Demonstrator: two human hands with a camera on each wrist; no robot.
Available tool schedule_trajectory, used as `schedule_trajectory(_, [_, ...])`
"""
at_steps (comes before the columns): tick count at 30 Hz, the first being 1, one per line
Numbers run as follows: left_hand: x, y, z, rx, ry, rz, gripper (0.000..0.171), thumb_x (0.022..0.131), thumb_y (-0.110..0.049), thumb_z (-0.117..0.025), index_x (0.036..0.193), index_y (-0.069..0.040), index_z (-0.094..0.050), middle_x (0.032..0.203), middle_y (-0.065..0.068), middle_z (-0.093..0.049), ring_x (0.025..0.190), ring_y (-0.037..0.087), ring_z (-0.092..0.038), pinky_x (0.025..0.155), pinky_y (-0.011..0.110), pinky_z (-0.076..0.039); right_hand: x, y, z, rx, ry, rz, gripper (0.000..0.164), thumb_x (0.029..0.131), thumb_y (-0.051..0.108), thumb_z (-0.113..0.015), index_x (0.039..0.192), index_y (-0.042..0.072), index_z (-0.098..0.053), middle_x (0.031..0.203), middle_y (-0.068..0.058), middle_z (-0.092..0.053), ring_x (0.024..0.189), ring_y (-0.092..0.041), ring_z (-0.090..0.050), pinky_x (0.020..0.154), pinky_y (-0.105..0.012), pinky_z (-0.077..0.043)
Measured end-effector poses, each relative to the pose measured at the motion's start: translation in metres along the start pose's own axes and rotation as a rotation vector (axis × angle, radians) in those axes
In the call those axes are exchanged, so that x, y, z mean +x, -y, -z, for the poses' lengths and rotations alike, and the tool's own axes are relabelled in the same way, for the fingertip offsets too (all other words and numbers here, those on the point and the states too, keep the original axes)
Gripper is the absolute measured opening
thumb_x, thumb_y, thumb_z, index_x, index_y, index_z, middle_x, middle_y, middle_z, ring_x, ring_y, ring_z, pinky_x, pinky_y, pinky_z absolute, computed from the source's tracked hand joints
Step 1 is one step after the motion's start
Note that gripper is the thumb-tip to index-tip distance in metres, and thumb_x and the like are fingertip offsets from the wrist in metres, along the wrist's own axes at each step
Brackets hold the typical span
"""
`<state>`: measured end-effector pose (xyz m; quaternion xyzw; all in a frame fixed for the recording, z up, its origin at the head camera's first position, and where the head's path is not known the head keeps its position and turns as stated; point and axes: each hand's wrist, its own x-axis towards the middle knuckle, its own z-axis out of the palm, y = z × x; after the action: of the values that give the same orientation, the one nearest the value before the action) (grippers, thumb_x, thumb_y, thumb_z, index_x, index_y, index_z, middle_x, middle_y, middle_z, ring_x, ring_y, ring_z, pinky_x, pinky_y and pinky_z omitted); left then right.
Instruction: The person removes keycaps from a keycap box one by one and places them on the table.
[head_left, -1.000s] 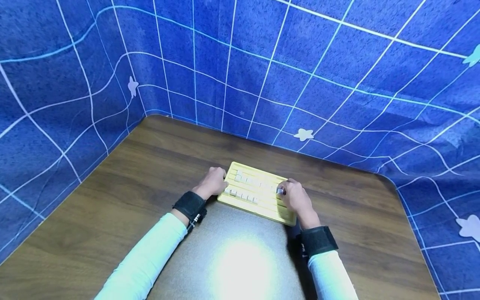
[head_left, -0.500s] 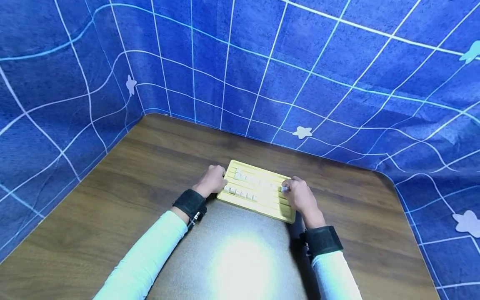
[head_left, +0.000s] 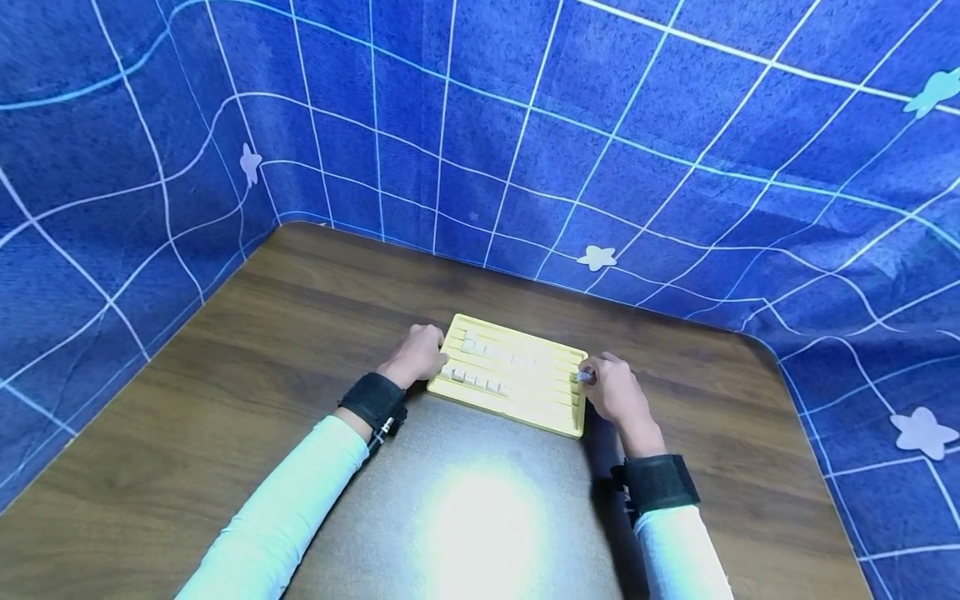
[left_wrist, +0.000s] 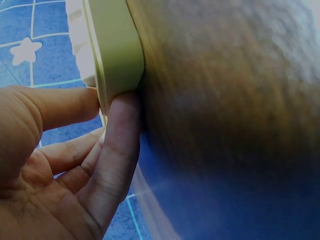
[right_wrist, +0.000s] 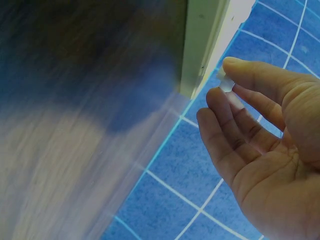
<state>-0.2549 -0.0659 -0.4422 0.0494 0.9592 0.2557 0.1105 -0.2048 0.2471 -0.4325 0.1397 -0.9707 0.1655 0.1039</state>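
Note:
A yellow ridged tray (head_left: pixel 542 402) lies on the table, slightly turned. Small white blocks stand in its grooves: a front row (head_left: pixel 480 381) at the left and a back row (head_left: pixel 487 351). My left hand (head_left: pixel 415 357) grips the tray's left end; in the left wrist view its thumb touches the rim and a finger presses the side wall (left_wrist: pixel 118 50). At the opposite end, my right hand (head_left: pixel 617 392) pinches a small whitish block (right_wrist: pixel 226 84) between thumb and fingertip, over the tray's right edge. Its other fingers are loosely bent.
The brown wooden table (head_left: pixel 330 292) extends around the tray. A blue grid-patterned cloth (head_left: pixel 420 125) with star shapes stands behind and beside it. Bright glare (head_left: pixel 480 533) lies on the table's front part.
My right hand has moved to the right with the pinched block, from over the grooves to the tray's right edge. My left hand keeps its hold; the head view has shifted slightly.

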Motion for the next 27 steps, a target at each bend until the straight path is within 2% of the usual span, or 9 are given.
schedule_trajectory(11, [-0.001, 0.001, 0.002, 0.008, -0.006, -0.009, 0.014, 0.093, -0.016, -0.062, 0.097, -0.004, -0.069, 0.097, 0.011, -0.065, 0.088, 0.023, -0.057, 0.079, 0.037, -0.048, -0.008, -0.018, 0.004, -0.011, -0.044, 0.006, 0.011, 0.076, -0.003, -0.07, 0.087, -0.001, -0.069, 0.085, -0.015, -0.064, 0.081, -0.032, -0.063, 0.073, -0.046, -0.054])
schedule_trajectory(23, [0.0, 0.0, 0.001, 0.025, -0.02, -0.044, 0.012, 0.091, -0.014, -0.062, 0.094, -0.004, -0.069, 0.096, 0.012, -0.066, 0.088, 0.024, -0.057, 0.081, 0.039, -0.049, -0.018, -0.03, 0.006, -0.026, -0.006, -0.049, 0.016, 0.076, -0.001, -0.071, 0.092, -0.001, -0.07, 0.081, -0.013, -0.063, 0.076, -0.031, -0.062, 0.07, -0.046, -0.053])
schedule_trajectory(27, [0.0, 0.0, 0.001, 0.036, -0.019, -0.048, 0.012, 0.091, -0.013, -0.062, 0.092, -0.003, -0.068, 0.095, 0.012, -0.065, 0.087, 0.024, -0.057, 0.08, 0.039, -0.049, -0.018, -0.032, 0.005, -0.04, 0.048, -0.083, 0.017, 0.078, 0.001, -0.071, 0.094, 0.0, -0.07, 0.083, -0.014, -0.063, 0.077, -0.031, -0.063, 0.071, -0.047, -0.052])
